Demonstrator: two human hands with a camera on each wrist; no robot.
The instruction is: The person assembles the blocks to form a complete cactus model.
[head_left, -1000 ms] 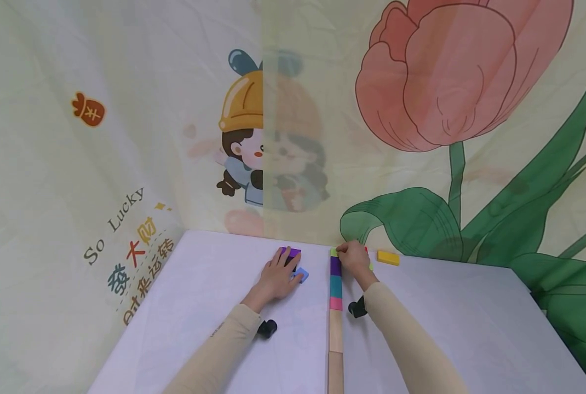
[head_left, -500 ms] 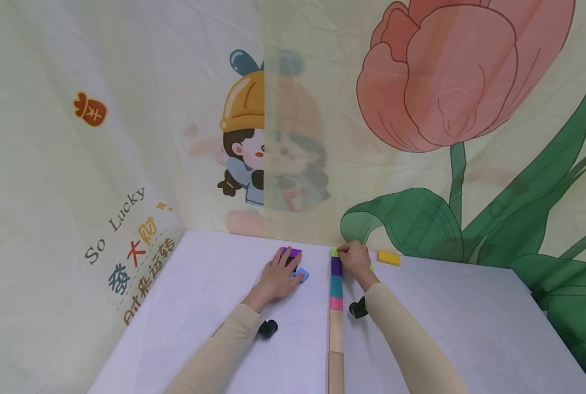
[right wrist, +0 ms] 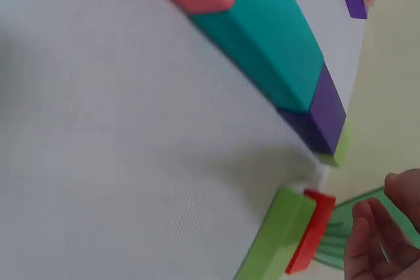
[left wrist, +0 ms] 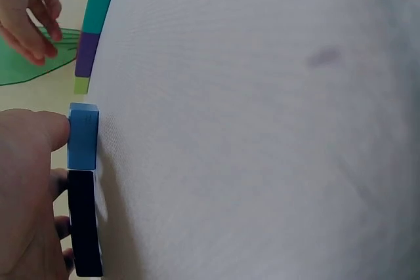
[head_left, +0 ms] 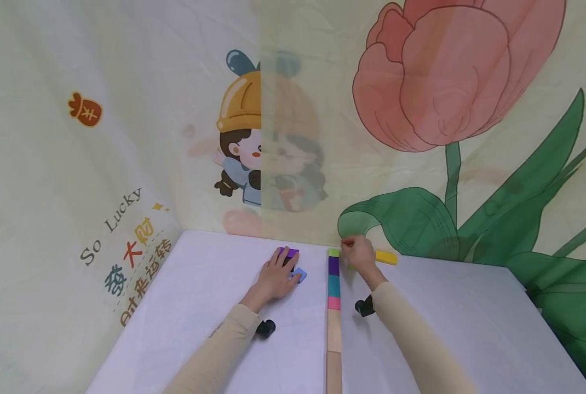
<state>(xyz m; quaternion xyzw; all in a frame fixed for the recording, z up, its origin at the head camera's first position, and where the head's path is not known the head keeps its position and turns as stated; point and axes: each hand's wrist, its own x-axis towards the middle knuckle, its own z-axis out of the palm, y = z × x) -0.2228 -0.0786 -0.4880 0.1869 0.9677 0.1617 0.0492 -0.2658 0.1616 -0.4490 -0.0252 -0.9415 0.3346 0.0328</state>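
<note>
My left hand (head_left: 273, 276) rests with spread fingers on a black block (left wrist: 84, 221), its thumb touching a light blue block (left wrist: 83, 139). A purple block (head_left: 294, 251) shows just beyond those fingertips. Beside the far end of a straight row of blocks, my right hand (head_left: 360, 254) hovers with its fingers loosely bent and nothing between them. That row runs from a lime green block (head_left: 333, 252) through purple (head_left: 333, 266), teal (head_left: 334, 285) and pink (head_left: 334, 303) ones. Below the right hand lie a green block (right wrist: 275, 234) and a red block (right wrist: 312, 231), mostly hidden in the head view.
Two wooden blocks, one plain block (head_left: 334, 331) and a second block (head_left: 333, 372), continue the row toward me. A yellow block (head_left: 386, 258) lies at the back, right of my right hand. A printed cloth wall (head_left: 298, 224) rises behind the white table (head_left: 446, 317).
My right hand has lifted off the lime green end block and shifted slightly right, uncovering that block and covering the red one. My left hand has stayed in place.
</note>
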